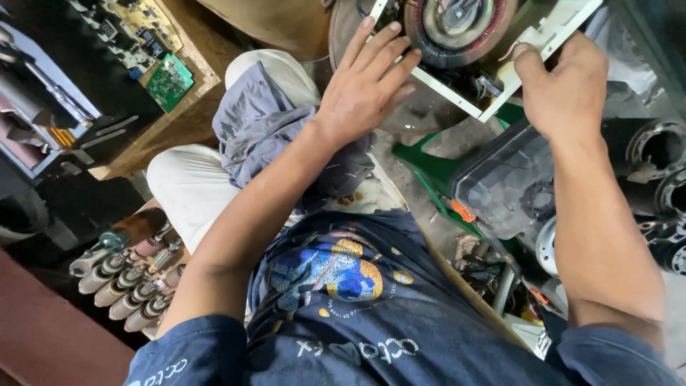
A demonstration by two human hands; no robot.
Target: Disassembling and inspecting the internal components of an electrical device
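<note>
A dark blue T-shirt [357, 314] fills the foreground as a seated person works on an opened electrical unit held over the lap.

Beyond the shirt, a grey cloth [271, 129] lies across pale trousers, with a row of worn motor armatures [128, 282] to its left on the floor. Past the cloth, the left hand [368, 82] rests flat, fingers spread, against the round toroidal coil [457, 28]; the right hand [564, 89] has its grip pinched on the corner of the white frame [529, 68] that carries the coil. The unit sits exposed, its coil still seated in the frame with wires attached, so the job looks unfinished. Circuit boards [153, 50] lie on a wooden worktop [189, 107] farther left of the cloth.
</note>
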